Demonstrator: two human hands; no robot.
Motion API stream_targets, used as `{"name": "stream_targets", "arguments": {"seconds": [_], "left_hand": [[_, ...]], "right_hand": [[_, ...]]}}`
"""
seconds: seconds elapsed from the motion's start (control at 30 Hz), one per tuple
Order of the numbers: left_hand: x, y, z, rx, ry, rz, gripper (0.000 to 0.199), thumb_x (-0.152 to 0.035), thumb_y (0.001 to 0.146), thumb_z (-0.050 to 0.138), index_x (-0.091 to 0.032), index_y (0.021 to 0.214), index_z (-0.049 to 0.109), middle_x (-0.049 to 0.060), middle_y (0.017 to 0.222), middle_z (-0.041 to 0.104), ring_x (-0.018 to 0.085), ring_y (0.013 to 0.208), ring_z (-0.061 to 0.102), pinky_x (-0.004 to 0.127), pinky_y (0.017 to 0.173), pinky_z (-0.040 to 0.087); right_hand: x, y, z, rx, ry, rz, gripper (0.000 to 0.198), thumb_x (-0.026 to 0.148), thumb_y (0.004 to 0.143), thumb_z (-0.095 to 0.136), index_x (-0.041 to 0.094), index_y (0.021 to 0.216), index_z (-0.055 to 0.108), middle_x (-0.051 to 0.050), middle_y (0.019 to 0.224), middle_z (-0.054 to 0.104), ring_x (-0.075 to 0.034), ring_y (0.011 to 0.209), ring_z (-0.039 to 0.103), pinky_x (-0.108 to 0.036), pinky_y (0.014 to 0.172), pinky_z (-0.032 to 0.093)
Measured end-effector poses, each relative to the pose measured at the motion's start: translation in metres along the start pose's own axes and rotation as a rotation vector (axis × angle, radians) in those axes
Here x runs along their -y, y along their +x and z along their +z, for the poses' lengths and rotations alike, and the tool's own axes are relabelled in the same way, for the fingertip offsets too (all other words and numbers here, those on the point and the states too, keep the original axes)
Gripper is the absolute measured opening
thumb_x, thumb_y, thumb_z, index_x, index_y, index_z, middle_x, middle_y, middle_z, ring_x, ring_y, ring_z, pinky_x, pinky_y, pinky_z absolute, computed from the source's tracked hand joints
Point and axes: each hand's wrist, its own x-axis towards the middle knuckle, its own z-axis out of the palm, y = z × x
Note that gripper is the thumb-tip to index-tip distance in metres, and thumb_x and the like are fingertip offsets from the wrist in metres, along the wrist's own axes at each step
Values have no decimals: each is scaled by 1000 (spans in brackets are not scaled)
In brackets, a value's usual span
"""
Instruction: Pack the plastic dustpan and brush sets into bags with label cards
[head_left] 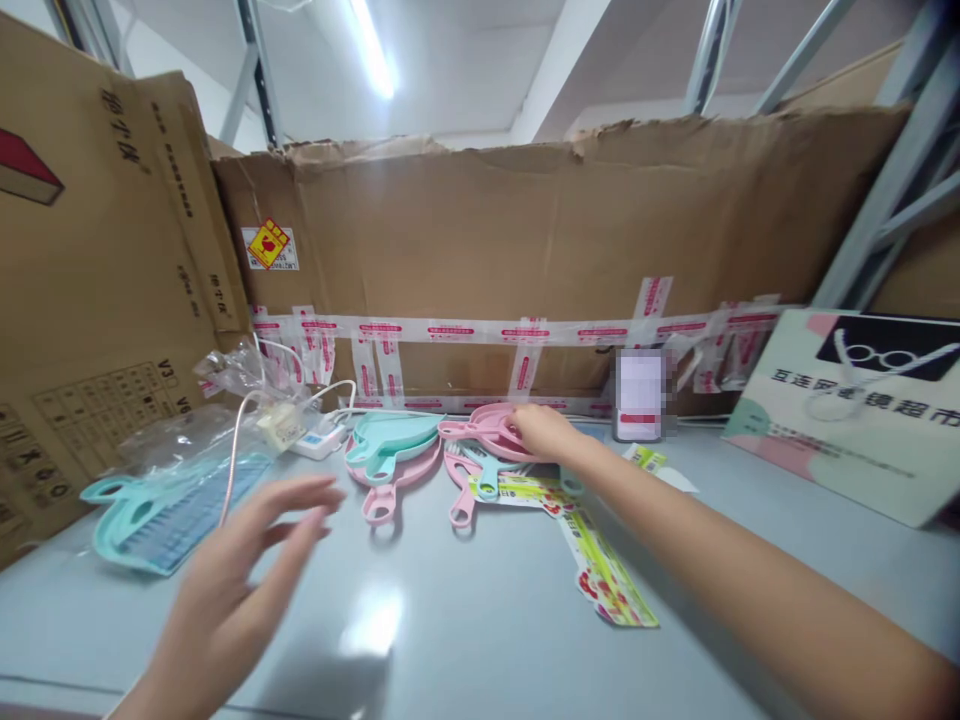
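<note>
Now, in the head view, the pink dustpan (489, 428) is touched by the right hand (546, 432) at six o'clock (whether it is firmly gripped cannot be told); the left hand (251, 575) is held empty, fingers loosely bent, at eight. A straight lift would be advised, the light-blue handle (488, 480) beneath being left undisturbed. Space at five is crowded by printed card (611, 575); a phone (639, 395) is propped at three.

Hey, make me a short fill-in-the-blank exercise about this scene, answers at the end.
The right hand touches a ____ dustpan.
The left hand holds ____.
In the stack left of the right hand, the top dustpan is ____.
The bag at far right pictures a pair of ____.
Missing words: pink; nothing; teal; glasses.
</note>
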Motion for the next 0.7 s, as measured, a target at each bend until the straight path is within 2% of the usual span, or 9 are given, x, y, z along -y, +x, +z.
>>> {"name": "stream_targets", "arguments": {"seconds": [0.1,0.17,0.2,0.3,0.37,0.47,0.6,0.7], "left_hand": [[-28,40,50,394,-70,8,40,-37,81,49,-29,120,49,4,97,65,20,81,62,29,67,50],[-23,63,81,583,-147,-42,51,-38,79,51,-28,128,42,5,98,65,21,84,62,31,72,48],[-16,73,95,612,-192,-94,53,-38,77,54,-28,127,44,5,98,66,22,84,62,32,75,47],[12,94,135,511,-364,-257,52,-40,69,62,-23,118,54,6,94,67,23,87,62,35,82,44],[24,103,157,445,-416,-281,47,-40,71,60,-19,112,57,8,98,66,24,91,60,36,85,43],[28,108,178,360,-502,-267,34,-37,77,52,-15,101,61,10,103,64,22,96,58,33,85,44],[15,109,184,201,-584,-252,33,-33,79,48,-12,103,57,12,101,62,19,88,59,32,77,47],[2,113,172,97,-620,-193,37,-32,78,52,-15,112,51,10,106,58,17,90,58,30,77,48]], "right_hand": [[-2,1,6,-14,85,-2,25,34,85,48,13,83,61,-6,89,62,-16,83,57,-33,76,42],[-1,-1,11,-49,146,3,25,31,86,43,14,85,62,-8,96,61,-17,89,55,-32,79,40],[-1,-2,14,-67,178,7,27,29,87,40,15,86,63,-9,99,61,-17,92,54,-31,80,38],[1,-9,22,-128,271,33,35,33,89,31,18,93,63,-8,103,60,-18,95,52,-30,81,36],[3,-15,27,-178,322,57,37,40,89,29,21,98,60,-8,104,58,-19,97,51,-32,82,36],[5,-22,31,-257,372,86,36,47,85,33,23,99,58,-7,105,55,-21,99,48,-35,83,36],[8,-26,28,-369,389,95,29,47,79,46,23,93,56,-8,110,49,-23,103,43,-40,86,34],[11,-29,19,-487,380,127,30,45,73,54,20,90,56,-11,115,42,-27,107,38,-42,89,31]]}}
